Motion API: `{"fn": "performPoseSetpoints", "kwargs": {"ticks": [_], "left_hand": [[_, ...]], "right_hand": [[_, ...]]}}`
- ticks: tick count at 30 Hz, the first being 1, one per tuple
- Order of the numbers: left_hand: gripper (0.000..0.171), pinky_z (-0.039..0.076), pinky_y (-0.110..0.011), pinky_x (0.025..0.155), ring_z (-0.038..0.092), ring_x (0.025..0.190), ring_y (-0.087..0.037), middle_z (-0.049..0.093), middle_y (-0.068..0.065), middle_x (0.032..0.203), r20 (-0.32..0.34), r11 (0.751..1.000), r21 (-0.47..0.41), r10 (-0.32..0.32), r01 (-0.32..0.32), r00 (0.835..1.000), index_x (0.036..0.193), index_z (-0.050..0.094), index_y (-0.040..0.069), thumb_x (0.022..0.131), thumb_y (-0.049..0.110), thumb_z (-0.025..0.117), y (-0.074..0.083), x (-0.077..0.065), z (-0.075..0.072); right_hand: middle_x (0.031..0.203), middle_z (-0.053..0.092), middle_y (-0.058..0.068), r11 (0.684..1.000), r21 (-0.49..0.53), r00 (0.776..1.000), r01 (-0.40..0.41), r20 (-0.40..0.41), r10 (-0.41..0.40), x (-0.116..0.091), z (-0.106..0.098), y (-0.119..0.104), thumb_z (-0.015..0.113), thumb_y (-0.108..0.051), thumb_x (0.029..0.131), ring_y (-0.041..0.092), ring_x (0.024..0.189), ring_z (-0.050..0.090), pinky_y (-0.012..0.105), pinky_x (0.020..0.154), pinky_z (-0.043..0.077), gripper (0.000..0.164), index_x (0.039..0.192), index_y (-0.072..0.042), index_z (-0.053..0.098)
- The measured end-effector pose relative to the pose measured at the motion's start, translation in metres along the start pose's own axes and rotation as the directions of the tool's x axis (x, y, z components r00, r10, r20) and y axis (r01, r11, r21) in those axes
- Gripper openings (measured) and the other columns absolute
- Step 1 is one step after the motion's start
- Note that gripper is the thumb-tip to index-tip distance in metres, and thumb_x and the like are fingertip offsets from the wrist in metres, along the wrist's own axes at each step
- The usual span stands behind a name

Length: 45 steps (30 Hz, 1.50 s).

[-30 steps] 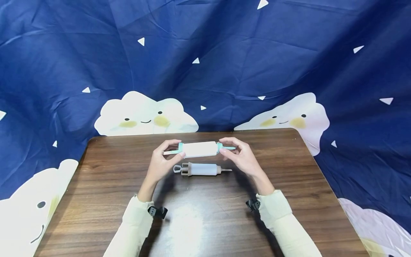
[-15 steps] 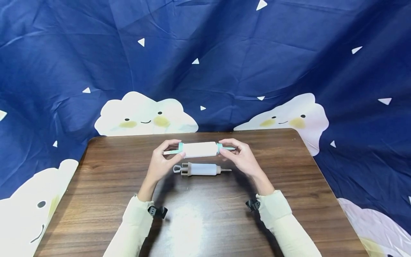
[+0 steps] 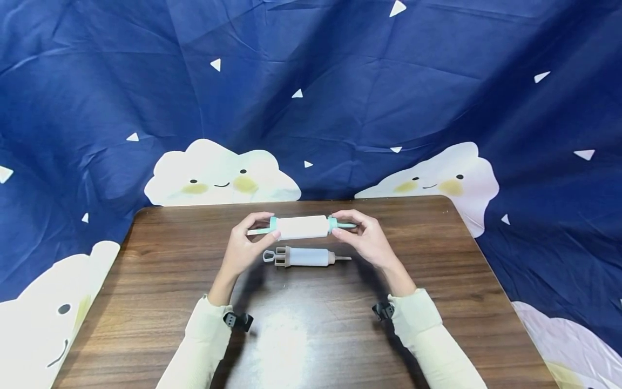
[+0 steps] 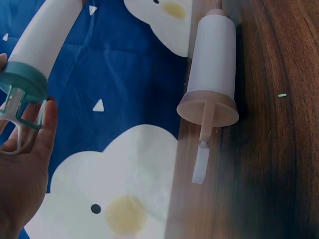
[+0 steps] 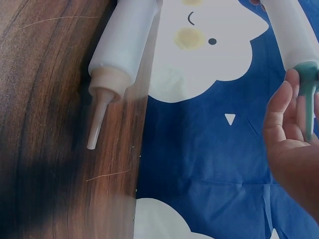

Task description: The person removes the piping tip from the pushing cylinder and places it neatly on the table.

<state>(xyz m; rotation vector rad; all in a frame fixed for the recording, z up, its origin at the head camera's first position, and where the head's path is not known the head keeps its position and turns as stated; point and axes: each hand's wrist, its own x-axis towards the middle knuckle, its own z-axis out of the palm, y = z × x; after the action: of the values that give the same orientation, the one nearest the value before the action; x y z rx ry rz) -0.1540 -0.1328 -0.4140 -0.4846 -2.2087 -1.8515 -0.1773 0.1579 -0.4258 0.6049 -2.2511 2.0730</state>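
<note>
A large syringe [image 3: 302, 227] with a white barrel and teal ends is held level above the far part of the table. My left hand [image 3: 243, 243] pinches the teal collar at its handle end, thumb on the near side. At the other end, my right hand [image 3: 366, 237] grips the teal nozzle cap, the thin tip running between its fingers. Nearer to me, a second syringe [image 3: 308, 257] with beige ends lies on the table, nozzle to the right. In the left wrist view, the teal handle loops [image 4: 30, 114] show beside the left fingers.
The brown wooden table [image 3: 311, 302] has rounded far corners, and a blue curtain [image 3: 330, 97] with cloud prints hangs behind it. A small green scrap [image 4: 282, 95] lies on the wood in the left wrist view. Dark cameras sit at both cuffs.
</note>
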Motion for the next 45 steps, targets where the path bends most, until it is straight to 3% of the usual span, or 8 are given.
{"fn": "performPoseSetpoints", "kwargs": {"ticks": [5,10,17,23,26,33,38,45], "left_hand": [[0.037,0.056,-0.036,0.091,0.066,0.101,-0.022,0.068,-0.021,0.111,0.003,1.0,-0.004,-0.005,0.005,1.0,0.122,0.065,-0.006,0.087,0.001,0.075,0.0,0.0,0.001],[0.036,0.056,-0.047,0.091,0.066,0.1,-0.029,0.068,-0.023,0.11,0.004,1.0,-0.023,-0.021,0.021,1.0,0.122,0.065,-0.007,0.088,0.001,0.074,0.0,-0.001,0.001],[0.036,0.057,-0.029,0.087,0.066,0.1,-0.034,0.069,-0.024,0.108,-0.029,0.999,-0.04,-0.037,0.036,0.999,0.121,0.065,-0.009,0.088,0.001,0.074,-0.003,-0.001,-0.003],[0.036,0.056,-0.029,0.087,0.065,0.101,-0.04,0.068,-0.026,0.109,-0.027,0.999,-0.036,-0.038,0.037,0.999,0.122,0.064,-0.011,0.089,0.0,0.073,-0.003,-0.002,-0.004],[0.036,0.057,-0.03,0.088,0.066,0.101,-0.036,0.068,-0.025,0.109,-0.025,0.998,-0.034,-0.045,0.044,0.999,0.122,0.064,-0.011,0.089,0.001,0.074,-0.004,-0.002,-0.005],[0.035,0.056,-0.026,0.087,0.065,0.098,-0.012,0.068,-0.023,0.112,-0.042,0.998,-0.017,-0.062,0.061,0.997,0.12,0.066,-0.006,0.088,0.001,0.075,-0.01,0.0,-0.009],[0.037,0.056,-0.024,0.086,0.065,0.098,-0.012,0.068,-0.024,0.111,-0.045,0.997,-0.016,-0.074,0.073,0.996,0.121,0.065,-0.008,0.088,0.002,0.076,-0.017,0.001,-0.015],[0.038,0.057,-0.034,0.088,0.066,0.099,-0.015,0.068,-0.024,0.11,-0.066,0.992,0.011,-0.126,0.127,0.99,0.122,0.065,-0.008,0.088,0.004,0.076,-0.03,-0.003,-0.023]], "right_hand": [[0.115,0.068,0.023,0.999,-0.012,1.0,0.031,0.002,-0.031,0.0,0.0,0.0,0.075,0.009,0.086,0.022,0.091,0.068,0.024,0.075,0.057,0.034,0.119,0.006,0.067],[0.119,0.067,0.024,0.999,-0.01,0.999,0.044,0.009,-0.044,-0.001,-0.001,0.001,0.075,0.011,0.085,0.015,0.092,0.068,0.025,0.078,0.058,0.036,0.12,0.008,0.067],[0.117,0.066,0.025,0.998,-0.002,0.998,0.057,-0.008,-0.057,-0.001,-0.006,0.001,0.073,0.013,0.085,0.011,0.089,0.068,0.024,0.078,0.058,0.035,0.119,0.01,0.065],[0.116,0.068,0.022,0.999,-0.019,0.999,0.033,-0.014,-0.033,-0.003,-0.007,0.0,0.074,0.01,0.086,0.011,0.089,0.067,0.023,0.079,0.057,0.034,0.119,0.009,0.066],[0.115,0.068,0.022,0.999,-0.018,0.999,0.028,-0.018,-0.028,-0.004,-0.008,0.0,0.075,0.01,0.085,0.012,0.091,0.067,0.024,0.08,0.057,0.035,0.119,0.008,0.066],[0.109,0.068,0.016,1.0,-0.009,0.999,0.0,-0.039,0.0,-0.007,-0.014,0.003,0.073,0.008,0.088,0.012,0.088,0.068,0.024,0.075,0.058,0.035,0.122,0.007,0.065],[0.106,0.069,0.012,1.0,-0.015,0.998,-0.019,-0.053,0.018,-0.008,-0.018,0.002,0.073,0.007,0.088,0.015,0.084,0.068,0.024,0.07,0.058,0.035,0.122,0.007,0.065],[0.11,0.066,0.026,0.999,-0.029,0.999,-0.015,-0.04,0.014,-0.012,-0.019,0.006,0.074,0.008,0.087,0.017,0.089,0.067,0.022,0.073,0.057,0.035,0.121,0.008,0.065]]}}
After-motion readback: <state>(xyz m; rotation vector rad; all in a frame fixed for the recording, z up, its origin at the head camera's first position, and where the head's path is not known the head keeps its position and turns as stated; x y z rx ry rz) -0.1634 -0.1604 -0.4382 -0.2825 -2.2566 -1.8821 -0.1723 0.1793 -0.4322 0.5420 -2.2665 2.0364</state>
